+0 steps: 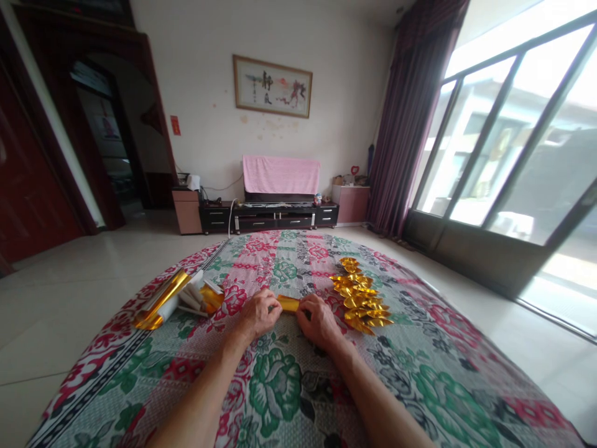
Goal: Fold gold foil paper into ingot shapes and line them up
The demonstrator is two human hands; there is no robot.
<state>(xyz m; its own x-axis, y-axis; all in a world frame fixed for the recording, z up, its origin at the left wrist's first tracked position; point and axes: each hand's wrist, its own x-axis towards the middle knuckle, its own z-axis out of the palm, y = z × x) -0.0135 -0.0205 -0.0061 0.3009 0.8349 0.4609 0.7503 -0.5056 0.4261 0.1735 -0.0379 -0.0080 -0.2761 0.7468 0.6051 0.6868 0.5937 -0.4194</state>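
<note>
Here's the danger spot, right in the middle of the cloth-covered surface: a small strip of gold foil stretched between two hands, and foil like that looks thin enough to punish any rough handling. Pull the ends apart too hard and it could tear; let one end twist against the other and it may well take a crooked crease. A loose pinch is the other worry, since a shiny face could slide from under the fingertips. Watch the flank too: the pile of folded gold pieces sits just beyond the right hand, toward the right edge, and an outward sweep of that wrist might scatter or flatten those pointed tips. Over by the left edge, the curled gold sheet lies against some white paper-like pieces; a knock from the left elbow could perhaps set it rolling toward the rim. Now to the grip itself! The left hand is nearly closed, thumb and fingers gathered in a tight pinch on the strip's left end. The right hand mirrors it, fingers curled in over the opposite end, knuckles up, though its thumb's exact placement is hard to tell. Between them a short gold span shows, low over the surface; whether it touches the cloth, I cannot tell
</note>
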